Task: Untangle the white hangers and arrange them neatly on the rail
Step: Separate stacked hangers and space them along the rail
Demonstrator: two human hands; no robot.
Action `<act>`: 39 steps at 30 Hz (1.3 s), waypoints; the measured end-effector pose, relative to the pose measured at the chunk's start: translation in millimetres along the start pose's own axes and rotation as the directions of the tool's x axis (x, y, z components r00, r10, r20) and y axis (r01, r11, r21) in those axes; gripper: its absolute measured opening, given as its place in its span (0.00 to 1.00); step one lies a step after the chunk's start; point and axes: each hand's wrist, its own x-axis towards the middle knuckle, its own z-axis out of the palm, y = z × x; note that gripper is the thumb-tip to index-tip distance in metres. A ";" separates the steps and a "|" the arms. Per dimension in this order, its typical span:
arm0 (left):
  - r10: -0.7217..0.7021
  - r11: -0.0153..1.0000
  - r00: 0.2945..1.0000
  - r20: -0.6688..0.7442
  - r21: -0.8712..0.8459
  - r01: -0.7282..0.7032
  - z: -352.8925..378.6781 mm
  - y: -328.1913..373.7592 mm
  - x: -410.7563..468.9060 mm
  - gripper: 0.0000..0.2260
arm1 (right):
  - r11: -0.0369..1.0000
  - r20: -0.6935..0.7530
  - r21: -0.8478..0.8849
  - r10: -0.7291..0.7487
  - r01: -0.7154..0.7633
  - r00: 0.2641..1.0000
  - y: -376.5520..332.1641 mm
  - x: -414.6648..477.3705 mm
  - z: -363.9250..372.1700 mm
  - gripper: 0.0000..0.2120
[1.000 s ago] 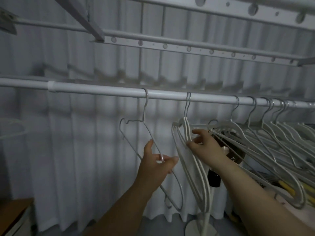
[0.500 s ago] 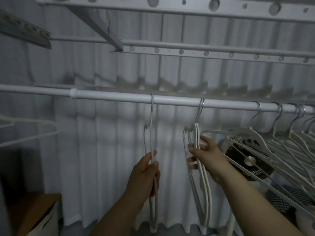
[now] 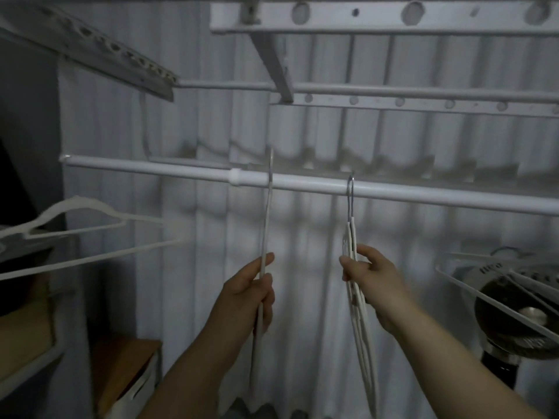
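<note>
Both hands are up under the smooth white tubular rail (image 3: 423,193), one hanger job apiece. The left hand (image 3: 246,297) has fingers and thumb wrapped round a slim white hanger (image 3: 266,225) turned edge-on, so it reads as one thin upright line; its top crosses the rail straight above that hand, though whether the hook is seated there cannot be told. The right hand (image 3: 375,282) pinches a flat bundle of white hangers (image 3: 350,240) between thumb and fingertips, the strands pressed together and curving down past the wrist. That bundle hangs from a thin grey metal hook (image 3: 350,195) looped over the rail directly above the right hand. The two hands are apart, bare rail between their hangers. Out beyond the left hand a blurred white hanger with notched shoulders (image 3: 81,204) lies nearly level, and below it is a wooden-topped box (image 3: 127,355). Beyond the right hand more white plastic hangers (image 3: 484,300) slant across a dark round object (image 3: 508,328). Behind everything hangs a pleated white curtain (image 3: 302,267), with a white perforated bar (image 3: 393,13) overhead.
</note>
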 end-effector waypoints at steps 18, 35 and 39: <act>-0.043 0.999 0.996 -0.080 -0.029 0.041 -233.3 36.0 28.0 0.12 | 0.985 0.226 0.169 -0.070 0.032 0.972 -49.9 -4.3 244.4 0.12; -0.111 0.991 0.992 -0.055 0.063 0.115 -282.8 26.1 30.3 0.13 | 0.994 0.274 0.109 -0.041 0.012 0.961 -55.1 -2.2 301.4 0.08; -0.105 0.994 0.993 -0.046 0.030 0.106 -288.4 28.3 26.5 0.13 | 0.994 0.277 0.106 -0.043 0.014 0.960 -53.7 -2.6 304.5 0.08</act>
